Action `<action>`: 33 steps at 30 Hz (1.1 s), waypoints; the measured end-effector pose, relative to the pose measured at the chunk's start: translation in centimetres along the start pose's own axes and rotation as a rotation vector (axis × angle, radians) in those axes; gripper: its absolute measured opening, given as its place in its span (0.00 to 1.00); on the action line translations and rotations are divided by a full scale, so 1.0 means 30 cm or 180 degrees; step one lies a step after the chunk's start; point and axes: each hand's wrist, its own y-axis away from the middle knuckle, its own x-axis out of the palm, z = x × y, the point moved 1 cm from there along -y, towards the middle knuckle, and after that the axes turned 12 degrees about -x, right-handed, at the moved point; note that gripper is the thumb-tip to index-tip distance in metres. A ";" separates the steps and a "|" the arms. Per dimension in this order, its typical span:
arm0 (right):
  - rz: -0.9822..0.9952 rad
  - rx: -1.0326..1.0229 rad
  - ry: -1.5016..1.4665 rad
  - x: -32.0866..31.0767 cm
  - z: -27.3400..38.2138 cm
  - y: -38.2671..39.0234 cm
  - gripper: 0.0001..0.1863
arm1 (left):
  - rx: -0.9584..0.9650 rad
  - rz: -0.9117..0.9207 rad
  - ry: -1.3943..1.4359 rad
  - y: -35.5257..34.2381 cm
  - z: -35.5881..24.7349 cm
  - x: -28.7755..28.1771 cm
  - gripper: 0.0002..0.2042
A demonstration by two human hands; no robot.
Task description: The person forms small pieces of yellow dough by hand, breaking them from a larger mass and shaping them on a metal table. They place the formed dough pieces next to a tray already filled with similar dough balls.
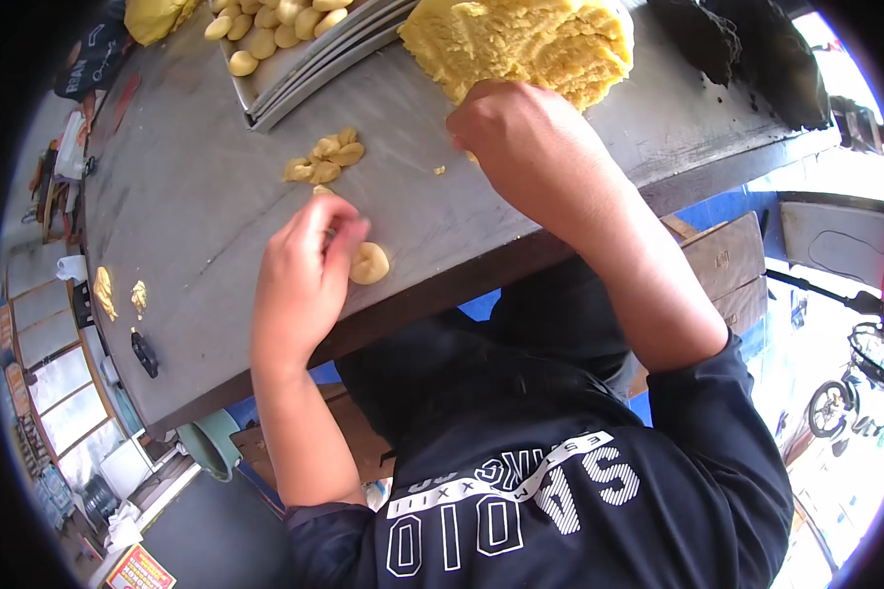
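Over the near edge of the large yellow dough mass (521,49), my right hand (516,128) is closed, its fingers curled down. A bit of yellow dough shows just under its fingers; the fingertips are hidden. My left hand (309,260) hovers near the table's front edge, fingers bent and tips smeared by motion. Right beside its thumb lies a round, flattened dough piece (370,264) with a dent in it. Beyond the left hand is a small heap of dough lumps (326,157), and one scrap shows behind its fingers.
A stack of metal trays (309,83) holds several round dough balls (265,34) at the back. Black plastic (756,59) lies at the far right. Dough scraps (105,293) and a small black object (143,351) are on the left of the grey table (196,226).
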 end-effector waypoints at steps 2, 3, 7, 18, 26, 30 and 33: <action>0.0082 -0.0095 -0.0231 -0.006 0.000 0.020 0.09 | 0.0271 -0.0367 -0.1209 -0.030 -0.038 0.050 0.04; -0.0354 -0.0383 -0.0424 0.020 0.024 0.041 0.10 | 0.0572 -0.0615 -0.1549 -0.041 -0.045 0.084 0.04; -0.1241 -0.0702 -0.0628 0.066 0.024 0.128 0.13 | 0.0724 -0.0663 -0.1947 -0.064 -0.057 0.064 0.06; -0.0920 -0.0484 -0.0616 0.030 -0.025 0.133 0.16 | 0.1263 -0.0340 0.0495 0.091 0.175 0.052 0.12; -0.1183 -0.0565 0.0203 0.045 0.006 0.127 0.12 | 0.1018 -0.1461 -0.0531 0.140 0.144 0.068 0.39; -0.1175 -0.0588 -0.0228 0.039 -0.003 0.169 0.15 | 0.0365 -0.1466 -0.0926 0.142 0.112 0.036 0.40; -0.1099 -0.0506 -0.0208 0.012 -0.017 0.186 0.15 | -0.0372 -0.0745 -0.0643 0.125 0.128 -0.046 0.38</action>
